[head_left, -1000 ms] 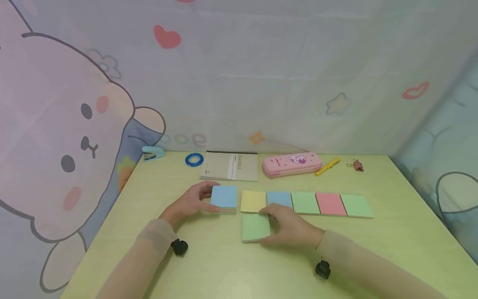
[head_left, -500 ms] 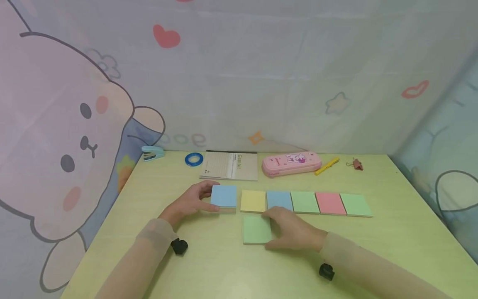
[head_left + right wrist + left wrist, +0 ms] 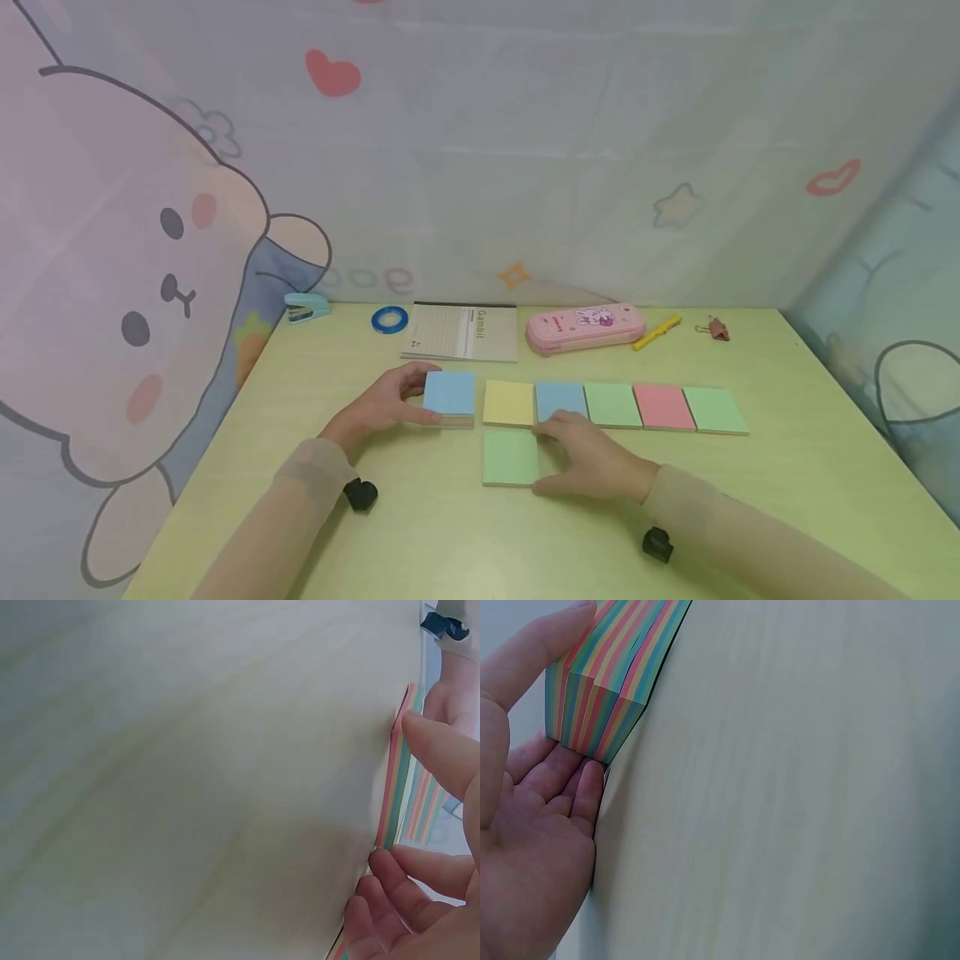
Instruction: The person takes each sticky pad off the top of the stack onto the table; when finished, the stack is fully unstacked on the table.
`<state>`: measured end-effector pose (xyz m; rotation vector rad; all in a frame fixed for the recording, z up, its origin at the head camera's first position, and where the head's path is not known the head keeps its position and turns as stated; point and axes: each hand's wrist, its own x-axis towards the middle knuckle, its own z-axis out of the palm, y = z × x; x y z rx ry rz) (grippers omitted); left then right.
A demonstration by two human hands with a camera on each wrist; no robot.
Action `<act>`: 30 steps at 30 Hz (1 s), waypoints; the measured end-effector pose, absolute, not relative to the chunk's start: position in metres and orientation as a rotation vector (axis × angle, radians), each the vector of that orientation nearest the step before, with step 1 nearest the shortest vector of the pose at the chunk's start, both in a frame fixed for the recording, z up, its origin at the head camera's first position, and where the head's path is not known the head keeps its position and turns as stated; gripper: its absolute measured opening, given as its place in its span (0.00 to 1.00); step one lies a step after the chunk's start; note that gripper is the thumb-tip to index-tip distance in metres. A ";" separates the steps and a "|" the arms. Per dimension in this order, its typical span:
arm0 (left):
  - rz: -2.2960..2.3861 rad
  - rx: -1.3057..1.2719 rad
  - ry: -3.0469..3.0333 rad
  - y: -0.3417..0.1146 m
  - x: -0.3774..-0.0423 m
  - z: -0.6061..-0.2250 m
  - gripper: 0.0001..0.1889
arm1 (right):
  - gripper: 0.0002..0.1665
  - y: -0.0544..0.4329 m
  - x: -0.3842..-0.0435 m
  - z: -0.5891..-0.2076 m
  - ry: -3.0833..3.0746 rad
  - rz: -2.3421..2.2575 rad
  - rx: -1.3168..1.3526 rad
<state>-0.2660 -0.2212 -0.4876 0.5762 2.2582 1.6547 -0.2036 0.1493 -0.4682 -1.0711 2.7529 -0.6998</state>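
In the head view my left hand (image 3: 386, 404) grips a stack of sticky note pads (image 3: 449, 393), blue on top, thumb at its near edge and fingers behind. The left wrist view shows the stack's striped sides (image 3: 604, 690), several pads high. My right hand (image 3: 592, 458) holds a single green sticky note pad (image 3: 510, 458) flat by its right side, thumb at the near corner and index finger at the far one. That pad lies just in front of a yellow pad (image 3: 508, 403). In the right wrist view its layered edge (image 3: 397, 780) spans between thumb and fingers.
Right of the yellow pad, a row continues with blue (image 3: 561, 400), green (image 3: 613, 406), pink (image 3: 664, 408) and green (image 3: 716, 411) pads. Behind are a stapler (image 3: 307, 307), blue tape roll (image 3: 390, 320), notebook (image 3: 461, 333), pink pencil case (image 3: 586, 328), yellow pen (image 3: 657, 332) and binder clip (image 3: 716, 328).
The green pad in my right hand slid slightly right and nearer, then back left and a little away, below the yellow pad. My left hand and its stack have stayed put.
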 end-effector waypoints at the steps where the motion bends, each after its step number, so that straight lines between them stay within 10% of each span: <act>1: 1.655 0.578 2.258 -0.221 -0.266 -0.488 0.39 | 0.47 0.149 -0.204 -0.469 2.758 -0.700 -1.072; 30: 1.649 0.538 2.264 -0.221 -0.265 -0.486 0.40 | 0.41 0.136 -0.216 -0.447 2.758 -0.919 -1.050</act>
